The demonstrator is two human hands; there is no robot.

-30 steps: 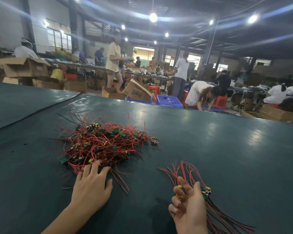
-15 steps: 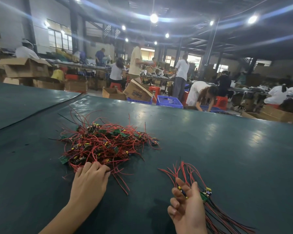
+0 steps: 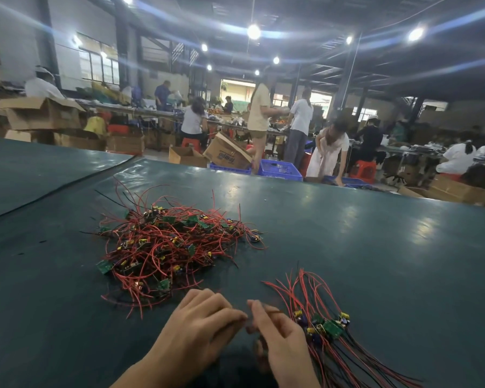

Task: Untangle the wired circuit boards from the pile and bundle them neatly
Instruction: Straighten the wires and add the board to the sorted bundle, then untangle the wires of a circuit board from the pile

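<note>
Near side of tangled pile [image 3: 174, 242]: left hand [image 3: 196, 323] and right hand [image 3: 275, 334] meet, fingers curled, hold unreadable; boards [image 3: 104, 266] look light, leads [image 3: 132, 284] springy, snag-prone, best pinched at board edge.

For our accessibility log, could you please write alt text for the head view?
The left hand and right hand meet, fingers curled, over a green table, too blurred to show whether they hold a wire. Beyond the left hand lies a tangled pile of red-wired circuit boards; a straighter bundle lies beside the right hand.
</note>
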